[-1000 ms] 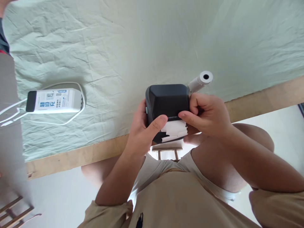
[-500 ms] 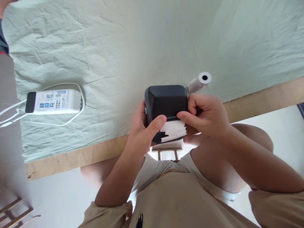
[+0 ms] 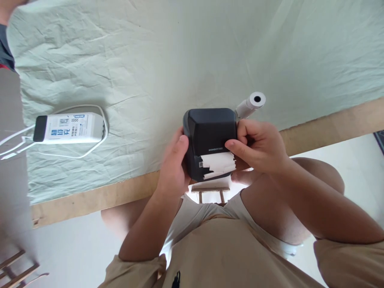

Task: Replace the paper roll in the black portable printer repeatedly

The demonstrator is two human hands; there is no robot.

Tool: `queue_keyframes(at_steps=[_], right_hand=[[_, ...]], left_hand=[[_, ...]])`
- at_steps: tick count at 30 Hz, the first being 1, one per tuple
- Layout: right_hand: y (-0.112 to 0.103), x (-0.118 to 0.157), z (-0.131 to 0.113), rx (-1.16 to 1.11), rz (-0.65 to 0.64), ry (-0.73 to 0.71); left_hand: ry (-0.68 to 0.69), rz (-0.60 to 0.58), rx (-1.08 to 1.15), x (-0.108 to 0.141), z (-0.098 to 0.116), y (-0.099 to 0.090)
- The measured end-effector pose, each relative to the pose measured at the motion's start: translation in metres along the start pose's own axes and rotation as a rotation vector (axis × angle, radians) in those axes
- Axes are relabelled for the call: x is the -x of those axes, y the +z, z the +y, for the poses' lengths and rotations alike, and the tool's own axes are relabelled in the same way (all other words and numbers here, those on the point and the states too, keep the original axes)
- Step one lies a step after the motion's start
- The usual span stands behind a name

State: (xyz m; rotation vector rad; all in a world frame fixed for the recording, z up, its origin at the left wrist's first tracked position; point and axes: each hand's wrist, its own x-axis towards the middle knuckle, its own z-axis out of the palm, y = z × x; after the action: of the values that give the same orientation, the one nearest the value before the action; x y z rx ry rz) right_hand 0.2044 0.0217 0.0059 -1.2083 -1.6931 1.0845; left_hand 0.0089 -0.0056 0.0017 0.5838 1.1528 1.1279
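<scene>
Between my hands is a small black label printer (image 3: 213, 128), held at the table's front edge. Torn white paper (image 3: 219, 164) sticks out of its slot, with a ragged edge. My left hand (image 3: 174, 164) grips the printer's left side, thumb along the edge. My right hand (image 3: 261, 146) is closed on the right side, its thumb on the front near the lettering and its fingers curled at the side. Just beyond the right hand, a roll of white paper (image 3: 247, 107) lies on the cloth, its dark core showing.
A white power strip (image 3: 72, 128) with a looped white cable lies at the left on the pale green cloth (image 3: 156, 60). The table's wooden edge (image 3: 96, 196) runs in front of my knees. Part of another person (image 3: 7, 16) shows at the top left.
My left thumb has moved left off the printer's front to its side edge, uncovering the lettering and the left end of the paper slot. My right hand stays nearly still.
</scene>
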Motion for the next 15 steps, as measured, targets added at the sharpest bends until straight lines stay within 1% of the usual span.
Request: queue_keyframes(at_steps=[3, 4, 10, 13, 15], right_hand=[[0.000, 0.000, 0.001, -0.001, 0.001, -0.025], [-0.001, 0.000, 0.002, -0.006, -0.006, -0.030], [-0.003, 0.001, 0.007, -0.064, -0.046, -0.070], [-0.006, 0.001, 0.007, -0.068, -0.068, -0.057], [-0.008, 0.002, 0.005, -0.039, -0.058, -0.054]], left_hand=[[0.034, 0.073, 0.016, -0.004, -0.003, 0.000], [0.042, 0.081, 0.021, -0.004, -0.003, 0.001], [-0.004, 0.044, 0.025, -0.001, 0.006, 0.006], [-0.010, 0.048, 0.020, -0.001, 0.010, 0.008], [-0.008, 0.057, -0.003, -0.001, 0.011, 0.008]])
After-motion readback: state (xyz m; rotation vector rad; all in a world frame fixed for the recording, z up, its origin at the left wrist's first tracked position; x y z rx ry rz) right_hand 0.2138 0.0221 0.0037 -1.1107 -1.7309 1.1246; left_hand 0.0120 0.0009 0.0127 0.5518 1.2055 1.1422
